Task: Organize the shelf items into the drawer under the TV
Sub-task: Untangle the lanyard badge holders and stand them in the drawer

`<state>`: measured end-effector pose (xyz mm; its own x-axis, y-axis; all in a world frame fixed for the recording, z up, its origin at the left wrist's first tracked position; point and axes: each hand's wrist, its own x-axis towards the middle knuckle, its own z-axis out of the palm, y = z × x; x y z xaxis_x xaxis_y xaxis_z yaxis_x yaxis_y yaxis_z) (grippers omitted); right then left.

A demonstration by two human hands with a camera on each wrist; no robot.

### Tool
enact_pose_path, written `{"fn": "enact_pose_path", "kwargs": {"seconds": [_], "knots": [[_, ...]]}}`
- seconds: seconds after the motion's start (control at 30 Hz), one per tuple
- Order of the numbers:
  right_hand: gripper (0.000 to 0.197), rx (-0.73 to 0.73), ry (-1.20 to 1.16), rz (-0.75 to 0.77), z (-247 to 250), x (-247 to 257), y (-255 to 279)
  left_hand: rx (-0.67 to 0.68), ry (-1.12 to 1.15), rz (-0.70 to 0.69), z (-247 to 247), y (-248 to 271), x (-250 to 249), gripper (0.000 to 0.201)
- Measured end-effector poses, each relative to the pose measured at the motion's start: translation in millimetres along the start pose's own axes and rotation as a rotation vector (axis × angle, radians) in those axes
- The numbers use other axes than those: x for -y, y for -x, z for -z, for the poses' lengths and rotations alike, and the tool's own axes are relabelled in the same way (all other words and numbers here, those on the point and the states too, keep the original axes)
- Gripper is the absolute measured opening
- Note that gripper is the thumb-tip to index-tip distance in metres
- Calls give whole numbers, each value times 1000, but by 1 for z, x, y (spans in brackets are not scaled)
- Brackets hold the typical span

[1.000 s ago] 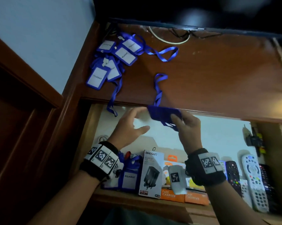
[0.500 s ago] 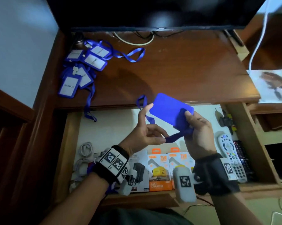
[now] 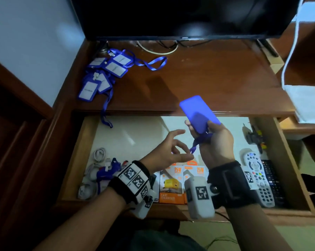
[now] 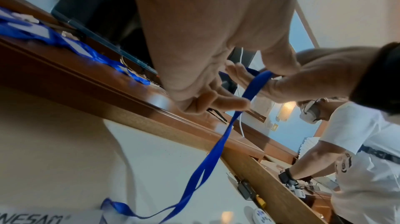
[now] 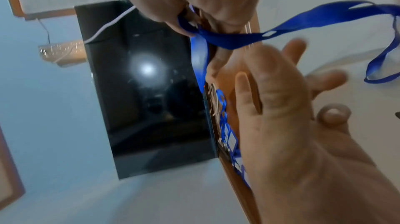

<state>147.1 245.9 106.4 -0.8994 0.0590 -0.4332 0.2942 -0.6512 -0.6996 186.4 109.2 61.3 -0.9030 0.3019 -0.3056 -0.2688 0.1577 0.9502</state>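
Observation:
My right hand (image 3: 203,129) grips a blue badge holder (image 3: 198,111) by its lower end, tilted up over the open drawer (image 3: 76,160). The holder's blue lanyard (image 3: 198,142) hangs from that hand; in the left wrist view the lanyard (image 4: 216,147) trails down into the drawer. Just left of it my left hand (image 3: 183,144) is loosely spread, a fingertip (image 4: 238,103) touching the strap without pinching it. Several more blue badge holders (image 3: 106,73) lie piled at the shelf's back left, one strap drooping over the shelf edge.
The drawer's front holds white cables (image 3: 96,160), blue badges (image 3: 107,171), orange charger boxes (image 3: 171,183) and remotes (image 3: 258,176). The TV (image 3: 180,15) stands at the back of the shelf (image 3: 216,78). Another person (image 4: 357,150) works to the right.
My right hand has carried the badge holder off the shelf edge and tilted it up over the drawer. My left hand let go of the card and dropped beside the hanging lanyard.

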Motion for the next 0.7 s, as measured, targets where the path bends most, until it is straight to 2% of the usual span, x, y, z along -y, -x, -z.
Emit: {"fn": "enact_pose_path", "kwargs": {"seconds": [0.07, 0.13, 0.2, 0.27, 0.4, 0.6, 0.7], "knots": [[22, 70, 66, -48, -4, -3, 11, -69, -164, -20, -3, 3, -4, 52], [22, 135, 83, -85, -8, -4, 20, -74, -321, -46, -7, 6, -9, 30], [22, 179, 61, -92, -10, -3, 25, -67, -339, -32, -7, 10, -10, 19], [21, 186, 63, -56, -11, 1, 26, -61, -305, -15, -3, 15, -7, 17], [15, 128, 90, 71, -3, 12, 24, -118, -353, 8, 27, 26, 0, 27], [17, 23, 191, 206, 11, 18, 24, -135, -625, 112, 87, 51, 16, 28], [20, 0, 167, 271, 2, 14, 25, -232, -701, 123, 115, 63, 26, 29]]}}
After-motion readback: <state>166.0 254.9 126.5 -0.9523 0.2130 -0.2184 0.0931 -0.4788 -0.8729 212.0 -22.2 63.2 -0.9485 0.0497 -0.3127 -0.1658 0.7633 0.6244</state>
